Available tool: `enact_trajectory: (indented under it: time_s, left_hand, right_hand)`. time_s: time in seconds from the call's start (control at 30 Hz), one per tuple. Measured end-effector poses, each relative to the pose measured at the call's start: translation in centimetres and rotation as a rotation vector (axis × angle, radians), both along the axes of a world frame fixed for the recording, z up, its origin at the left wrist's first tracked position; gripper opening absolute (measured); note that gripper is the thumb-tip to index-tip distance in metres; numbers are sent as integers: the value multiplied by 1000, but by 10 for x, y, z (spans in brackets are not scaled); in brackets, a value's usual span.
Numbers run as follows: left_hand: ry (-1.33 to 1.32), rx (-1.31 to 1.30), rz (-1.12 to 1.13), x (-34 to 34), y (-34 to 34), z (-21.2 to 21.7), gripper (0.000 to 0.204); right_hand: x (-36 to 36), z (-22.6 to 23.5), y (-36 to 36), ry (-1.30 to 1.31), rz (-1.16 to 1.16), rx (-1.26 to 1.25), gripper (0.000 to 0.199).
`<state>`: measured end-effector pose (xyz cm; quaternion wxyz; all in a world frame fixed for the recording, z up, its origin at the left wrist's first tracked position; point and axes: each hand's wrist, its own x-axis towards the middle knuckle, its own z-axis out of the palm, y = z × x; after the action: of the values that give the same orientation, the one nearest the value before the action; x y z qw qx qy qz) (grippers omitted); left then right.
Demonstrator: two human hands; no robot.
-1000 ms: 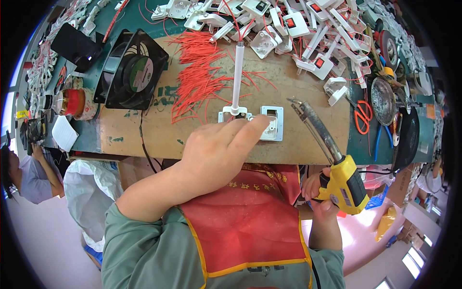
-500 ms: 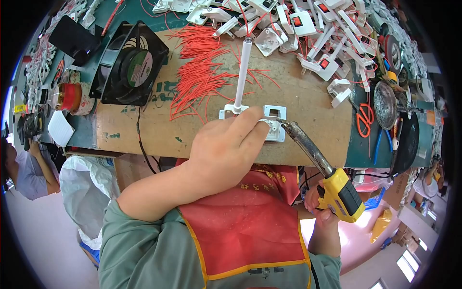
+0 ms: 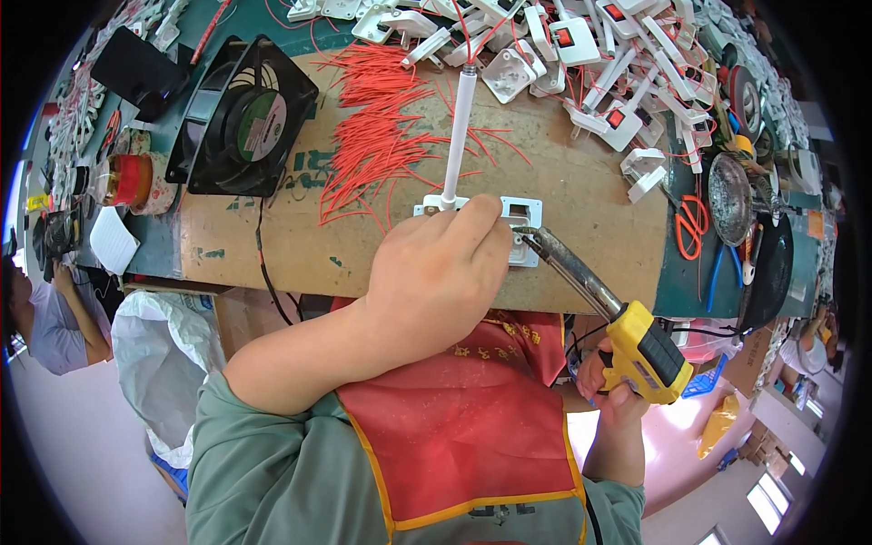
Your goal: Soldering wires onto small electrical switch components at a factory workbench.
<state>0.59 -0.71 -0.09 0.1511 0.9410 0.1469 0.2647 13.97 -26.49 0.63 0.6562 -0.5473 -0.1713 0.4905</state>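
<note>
In the head view, the left hand [image 3: 436, 277] rests on the white plastic part [image 3: 513, 227] at the near middle of the cardboard-covered desk [image 3: 590, 195], its fingers pressed together on it. The right hand [image 3: 613, 400] grips a yellow soldering gun [image 3: 627, 336], whose tip touches the part. Red wire pieces [image 3: 377, 136] lie to the far left, beside a black fan [image 3: 241, 118].

Your left hand [image 3: 434, 282] at frame centre, knuckles up, fingers curled and pressed down, forearm bare, running from lower left. Your right hand [image 3: 610, 392] at lower right, fist closed in grip, wrist bent, forearm rising from bottom edge.
</note>
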Motion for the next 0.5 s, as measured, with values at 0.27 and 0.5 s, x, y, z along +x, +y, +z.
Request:
enact_trajectory:
  time_s: [0.27,0.5]
  left_hand:
    - [11,-20,-1,1,-1,-1,14]
    - [31,-30,-9,0,0,0,15]
  right_hand:
    - [6,5,4,-16,-14,0,73]
    - [8,8,4,-13,-16,-28,72]
